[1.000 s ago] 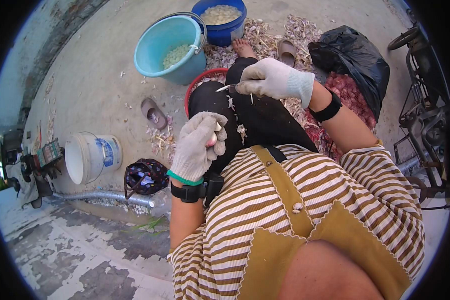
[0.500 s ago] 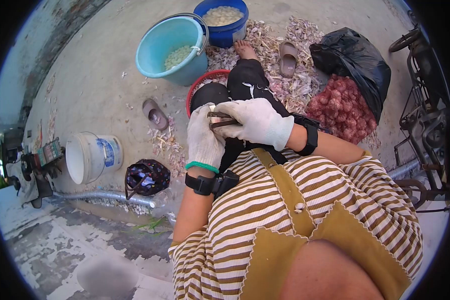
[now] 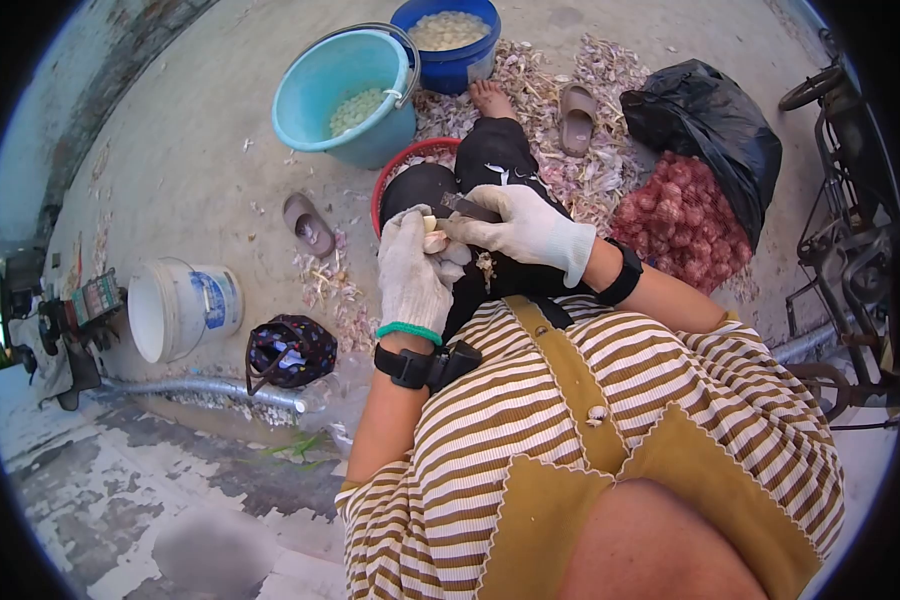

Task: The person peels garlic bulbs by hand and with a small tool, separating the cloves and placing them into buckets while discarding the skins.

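Note:
My left hand (image 3: 413, 270), in a white glove with a green cuff, holds garlic (image 3: 434, 240) between thumb and fingers above my lap. In my gloved right hand (image 3: 520, 232) is a dark-bladed knife (image 3: 470, 208), its blade close to the garlic. A loose brownish bit (image 3: 486, 268) shows against my dark trousers below the right hand. Under my knees a red basket (image 3: 380, 187) holds pale skins. Beyond it stand a turquoise bucket (image 3: 305, 128) and a blue bucket (image 3: 470, 70), both with peeled cloves inside.
Peelings (image 3: 580, 190) cover the ground around a sandal (image 3: 577, 120); another sandal (image 3: 308, 226) lies left. A red net sack of bulbs (image 3: 682, 220) sits by a black plastic bag (image 3: 715, 125). At left are a white bucket (image 3: 185, 310) and a patterned bag (image 3: 292, 352).
My right hand has lifted slightly away from the left, with the knife now higher. The garlic in my left hand shows more, and a brownish bit has appeared below.

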Tool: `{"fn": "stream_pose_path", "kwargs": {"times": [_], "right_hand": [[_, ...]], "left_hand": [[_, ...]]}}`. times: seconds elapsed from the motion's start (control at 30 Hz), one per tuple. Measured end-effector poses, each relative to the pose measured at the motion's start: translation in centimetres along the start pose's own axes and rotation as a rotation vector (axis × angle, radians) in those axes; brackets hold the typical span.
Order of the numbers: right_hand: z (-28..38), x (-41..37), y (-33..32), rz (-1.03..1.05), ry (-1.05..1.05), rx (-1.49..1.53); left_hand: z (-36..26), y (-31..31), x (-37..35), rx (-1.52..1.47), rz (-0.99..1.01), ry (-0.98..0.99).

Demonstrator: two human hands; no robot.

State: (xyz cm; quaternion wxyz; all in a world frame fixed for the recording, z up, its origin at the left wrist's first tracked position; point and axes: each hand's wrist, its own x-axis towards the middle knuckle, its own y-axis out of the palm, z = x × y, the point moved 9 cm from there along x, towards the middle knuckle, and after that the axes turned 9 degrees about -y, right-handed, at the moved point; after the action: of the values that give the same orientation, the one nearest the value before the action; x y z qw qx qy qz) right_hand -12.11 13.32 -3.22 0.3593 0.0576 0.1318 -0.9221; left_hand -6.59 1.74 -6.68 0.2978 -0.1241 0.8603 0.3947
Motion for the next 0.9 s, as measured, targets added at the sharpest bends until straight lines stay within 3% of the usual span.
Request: {"fn": "stream_pose_path", "kwargs": {"times": [0.07, 0.13, 0.27, 0.4, 0.53, 0.83, 0.9], "right_hand": [[2.5, -1.0, -0.9, 0.127, -0.075, -0.550], [2.9, -1.6, -1.6, 0.119, -0.151, -0.619], [5.0, -2.3, -1.4, 0.183, -0.265, -0.867], [6.5, -2.9, -0.6, 0.269, -0.354, -1.103], [6.3, -2.2, -0.2, 0.323, -0.335, -1.165], [7.5, -1.9, 0.6, 0.394, -0.361, -1.223], [7.2, -1.9, 0.9, 0.487, -0.326, -1.305]], "left_hand": [[-0.2, 0.2, -0.5, -0.004, -0.027, -0.012], [-1.7, 1.4, -1.8, 0.193, -0.092, 0.099], [-2.1, 2.4, -2.2, 0.157, 0.019, 0.143], [-2.6, 3.1, -3.2, 0.368, -0.004, 0.180], [-2.8, 3.5, -3.4, 0.585, -0.028, 0.236], [-3.0, 3.8, -3.7, 0.789, -0.117, 0.358], [-3.1, 4.1, -3.9, 0.827, -0.122, 0.370]]}}
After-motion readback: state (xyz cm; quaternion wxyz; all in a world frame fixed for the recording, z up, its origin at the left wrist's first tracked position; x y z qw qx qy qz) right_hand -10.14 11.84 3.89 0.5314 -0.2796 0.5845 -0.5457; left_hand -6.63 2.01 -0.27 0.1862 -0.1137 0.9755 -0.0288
